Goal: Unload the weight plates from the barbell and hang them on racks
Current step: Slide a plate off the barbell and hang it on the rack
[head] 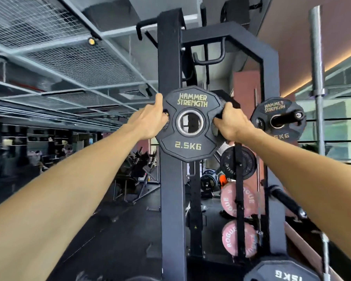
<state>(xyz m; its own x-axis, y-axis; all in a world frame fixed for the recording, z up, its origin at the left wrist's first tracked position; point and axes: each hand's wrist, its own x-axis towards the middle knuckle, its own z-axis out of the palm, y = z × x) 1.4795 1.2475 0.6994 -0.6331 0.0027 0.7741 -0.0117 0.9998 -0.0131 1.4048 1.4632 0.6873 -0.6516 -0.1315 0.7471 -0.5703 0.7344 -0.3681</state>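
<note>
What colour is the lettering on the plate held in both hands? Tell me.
Pale gold on the black 2.5 kg plate, clearest in the head view.

Black rack (pixel 169 57) carrying weight plates on its pegs

A small black plate (pixel 280 110) is hanging on a side peg (pixel 290 116); a black Rogue plate (pixel 238 164) and two pink plates (pixel 238 201) are sitting lower.

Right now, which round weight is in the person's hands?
The black 2.5KG plate, gripped by left hand and right hand; the other plates hang on the rack.
</note>
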